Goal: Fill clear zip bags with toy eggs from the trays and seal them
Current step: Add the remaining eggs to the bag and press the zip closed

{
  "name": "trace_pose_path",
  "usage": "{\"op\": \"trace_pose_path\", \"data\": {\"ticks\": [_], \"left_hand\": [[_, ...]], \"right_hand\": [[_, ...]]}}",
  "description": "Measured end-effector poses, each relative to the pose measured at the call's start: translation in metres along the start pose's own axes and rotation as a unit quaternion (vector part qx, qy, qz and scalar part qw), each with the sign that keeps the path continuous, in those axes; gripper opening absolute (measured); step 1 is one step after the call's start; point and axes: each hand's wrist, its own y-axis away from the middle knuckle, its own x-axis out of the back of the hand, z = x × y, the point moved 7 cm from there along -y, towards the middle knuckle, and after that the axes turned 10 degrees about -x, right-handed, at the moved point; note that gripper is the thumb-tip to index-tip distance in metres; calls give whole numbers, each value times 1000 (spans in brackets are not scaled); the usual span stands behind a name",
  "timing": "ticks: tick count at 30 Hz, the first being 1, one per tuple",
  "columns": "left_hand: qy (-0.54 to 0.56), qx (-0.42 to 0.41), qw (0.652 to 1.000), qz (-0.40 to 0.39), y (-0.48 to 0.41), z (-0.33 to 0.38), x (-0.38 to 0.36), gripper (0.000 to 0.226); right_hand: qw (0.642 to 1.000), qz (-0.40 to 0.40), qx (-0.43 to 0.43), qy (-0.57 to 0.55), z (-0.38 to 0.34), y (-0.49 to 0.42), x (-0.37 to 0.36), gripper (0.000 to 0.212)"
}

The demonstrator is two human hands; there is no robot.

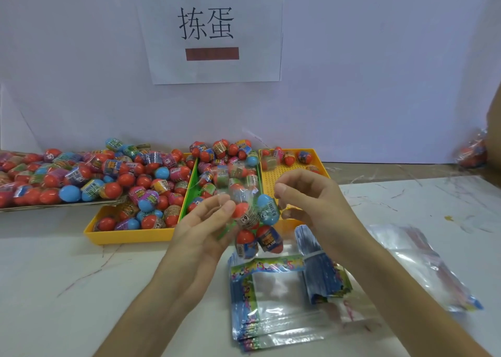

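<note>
Three plastic trays stood there: left yellow tray (130, 237), green tray (189, 191), right yellow tray (287, 172); one held bag (249, 215), left hand (203, 229), right hand (311, 202).

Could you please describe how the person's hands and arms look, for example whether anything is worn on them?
The left hand and the right hand are bare: no gloves and no ring that I can see. The left forearm and the right forearm are bare too, with no sleeve, watch or bracelet in view. The nails look short and unpainted.
</note>
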Motion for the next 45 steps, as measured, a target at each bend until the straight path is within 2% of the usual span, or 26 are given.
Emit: {"op": "trace_pose_path", "data": {"ticks": [3, 6, 11, 13, 15, 20, 26, 29, 36, 45], "left_hand": [[7, 24, 1000, -6, 1, -5, 0, 19], [-34, 4, 999, 8, 1, -2, 2, 4], [-56, -47, 997, 20, 1, 8, 5, 5], [-58, -61, 996, 23, 1, 10, 6, 4], [-67, -79, 994, 25, 2, 14, 6, 7], [-87, -108, 990, 10, 3, 20, 1, 6], [-49, -69, 996, -30, 4, 12, -10, 23], [-54, -55, 997, -20, 4, 9, -8, 28], [-72, -85, 994, -9, 4, 10, -4, 7], [-60, -137, 989, -14, 8, 20, -11, 6]], "right_hand": [[1000, -10, -2, -27, 0, 0, -2, 8], [999, -11, 1, -34, 0, 0, -3, 10], [999, 0, -22, -36, 9, -1, -7, 3], [998, -7, -48, -33, 12, -2, -10, 22], [998, -25, -59, -15, 14, -2, -12, 30], [998, -37, -46, -25, 12, 0, -13, 13], [997, -26, -28, -62, 7, -1, -8, 5], [997, -33, -26, -58, 6, -1, -9, 2], [997, -31, -22, -66, 2, -1, -9, 33], [992, -57, 10, -109, -2, -2, -12, 46]]}}
